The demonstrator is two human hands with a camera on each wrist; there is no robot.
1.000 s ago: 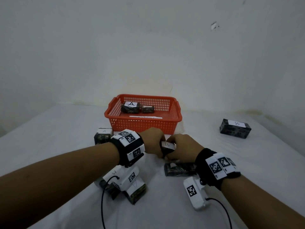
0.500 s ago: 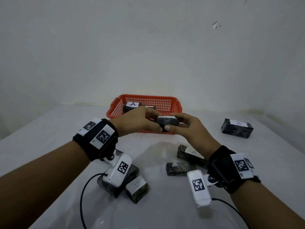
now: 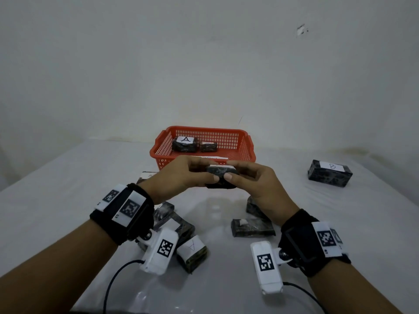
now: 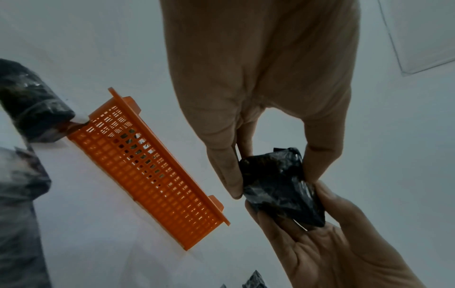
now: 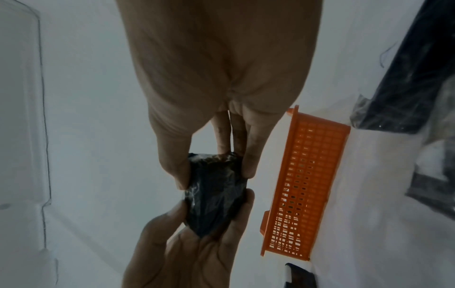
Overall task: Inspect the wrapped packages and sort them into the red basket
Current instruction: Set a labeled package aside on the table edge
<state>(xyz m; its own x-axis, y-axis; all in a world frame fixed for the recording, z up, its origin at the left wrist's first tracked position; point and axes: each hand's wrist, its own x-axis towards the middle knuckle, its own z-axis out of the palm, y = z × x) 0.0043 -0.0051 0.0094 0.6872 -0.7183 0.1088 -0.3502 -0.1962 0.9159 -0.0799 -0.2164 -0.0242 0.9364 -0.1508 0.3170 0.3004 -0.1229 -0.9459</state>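
A small package in dark wrap (image 3: 221, 176) is held in the air between both hands, just in front of the red basket (image 3: 247, 152). My left hand (image 3: 192, 175) pinches its left end and my right hand (image 3: 247, 177) pinches its right end; the wrist views show the dark package (image 4: 278, 187) (image 5: 214, 193) gripped by thumb and fingers on each side. Inside the basket lie two wrapped packages, one labelled A (image 3: 184, 145) and a smaller one (image 3: 208, 146).
A package labelled B (image 3: 330, 172) sits alone at the right of the white table (image 3: 68, 177). Several dark wrapped packages lie under my wrists, among them one marked A (image 3: 192, 251) and another (image 3: 251, 227) by my right wrist. The wall stands close behind the basket.
Both hands lifted the small package from the table up to the front of the basket. Over the last half second they have hardly moved.
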